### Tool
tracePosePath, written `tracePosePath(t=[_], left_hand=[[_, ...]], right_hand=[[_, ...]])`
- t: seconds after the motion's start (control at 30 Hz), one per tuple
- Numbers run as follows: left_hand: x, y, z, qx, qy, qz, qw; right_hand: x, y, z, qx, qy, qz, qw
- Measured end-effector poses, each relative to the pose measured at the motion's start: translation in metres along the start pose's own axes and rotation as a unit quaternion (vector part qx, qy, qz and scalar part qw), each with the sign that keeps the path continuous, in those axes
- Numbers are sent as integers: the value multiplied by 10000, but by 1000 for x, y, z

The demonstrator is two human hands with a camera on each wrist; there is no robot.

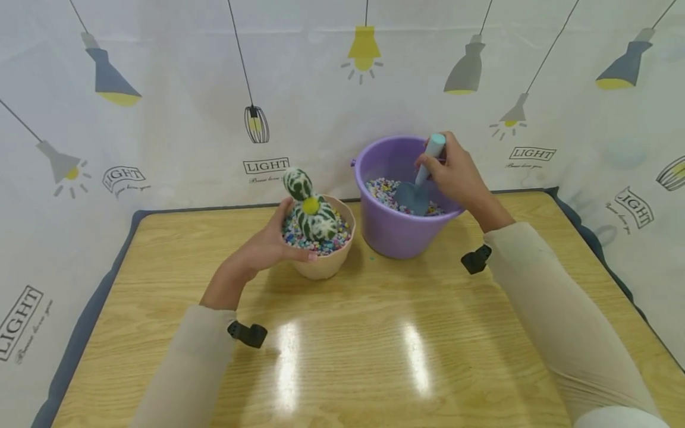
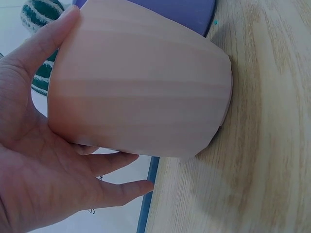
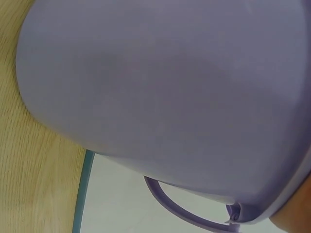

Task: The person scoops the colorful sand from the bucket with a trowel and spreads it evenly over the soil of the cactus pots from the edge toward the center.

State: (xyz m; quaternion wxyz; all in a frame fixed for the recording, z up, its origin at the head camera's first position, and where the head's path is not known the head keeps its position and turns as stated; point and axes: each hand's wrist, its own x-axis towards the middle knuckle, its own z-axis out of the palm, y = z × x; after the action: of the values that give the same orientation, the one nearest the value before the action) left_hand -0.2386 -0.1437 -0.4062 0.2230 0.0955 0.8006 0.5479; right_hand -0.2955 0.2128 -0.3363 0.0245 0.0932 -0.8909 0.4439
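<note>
A person sits at a wooden table [image 1: 342, 333], both forearms in pale sleeves reaching toward two containers near the far edge. The landmark is a purple bucket [image 1: 398, 229], which stands upright on the table and is part-filled with small multicoloured pebbles [image 1: 382, 190]. Just left of the bucket, close beside it but not clearly touching, stands a peach-coloured pot [image 1: 326, 264] holding a green-and-white striped cactus [image 1: 310, 211] with a yellow spot (it looks like a toy or ornament rather than a live plant). The left hand [image 1: 267, 246] cups the side of the pot farthest from the bucket; the left wrist view shows the thumb [image 2: 46, 41] pressed along the pot's upper wall and the fingers [image 2: 116, 191] lying nearly straight and slightly spread beneath it, steadying rather than clenching. The right hand [image 1: 457, 175] is over the bucket, thumb and fingertips pinching the pale blue handle of a small scoop [image 1: 420, 187], whose darker blade rests down among the pebbles inside the bucket. The right wrist view shows only the bucket's outer wall and its hanging handle. Judging by how things lie, the pot is already filled with pebbles nearly to its rim around the base of the cactus, so most of the filling appears done; the scoop sits in the bucket's pebbles, not over the pot, and whether its blade carries any I cannot tell.
</note>
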Motion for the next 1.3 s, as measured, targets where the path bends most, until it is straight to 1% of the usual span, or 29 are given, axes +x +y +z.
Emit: tracePosePath(t=[0.13,0.27,0.4,0.5,0.63,0.73,0.8,0.83,0.97,1.03,1.2,1.3], left_hand=[[0,0,1,36,30,-48,10000],[0,1,1,77,57,-110,9999],[-1,0,0,59,74,-112,9999],[-1,-1,0,27,76,-90,9999],[0,-1,0,14,67,-53,10000],[0,-1,1,3,71,-46,10000],[0,-1,2,-28,71,-44,10000],[0,-1,2,-36,75,-47,10000],[-1,-1,3,-62,94,-34,9999],[-1,-1,3,-64,103,-7,9999],[1,-3,3,-104,106,26,9999],[1,-3,3,-110,105,18,9999]], right_hand=[[1,2,-1,43,22,108,9999],[2,3,-1,171,196,259,9993],[3,4,-3,612,355,460,9964],[4,4,-6,1144,370,576,9911],[3,5,-9,1656,409,652,9832],[2,7,-10,1900,401,609,9791],[2,8,-11,2167,378,547,9740],[2,9,-11,2359,356,494,9699],[0,11,-12,3189,196,296,9471],[0,11,-13,3459,112,264,9378],[2,12,-15,3707,17,341,9281],[2,12,-15,3838,39,359,9227]])
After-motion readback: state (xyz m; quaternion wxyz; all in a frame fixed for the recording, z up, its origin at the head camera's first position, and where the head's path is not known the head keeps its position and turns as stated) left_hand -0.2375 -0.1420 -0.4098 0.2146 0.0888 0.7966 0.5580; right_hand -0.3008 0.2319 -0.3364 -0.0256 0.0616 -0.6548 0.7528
